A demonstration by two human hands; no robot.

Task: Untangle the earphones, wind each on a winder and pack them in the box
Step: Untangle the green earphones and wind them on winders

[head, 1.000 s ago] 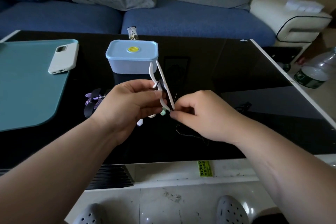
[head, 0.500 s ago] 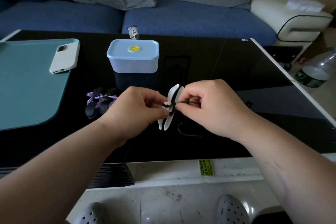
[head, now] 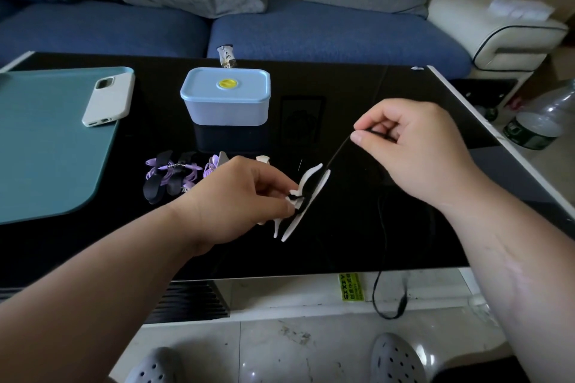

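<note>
Left hand (head: 236, 199) pinches the white winder (head: 308, 199) at its middle, over the desk (head: 342, 258), near centre. Right hand (head: 417, 149) pinches the black earphone cable (head: 340, 151), taut from the winder; slack hangs off the near edge. Lidded blue box (head: 225, 102) sits far centre.

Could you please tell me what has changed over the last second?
The right hand, pinching the black cable, moved right and away from the white winder, drawing the cable taut. The left hand still holds the winder; box, phone and purple earphones stayed put.
</note>
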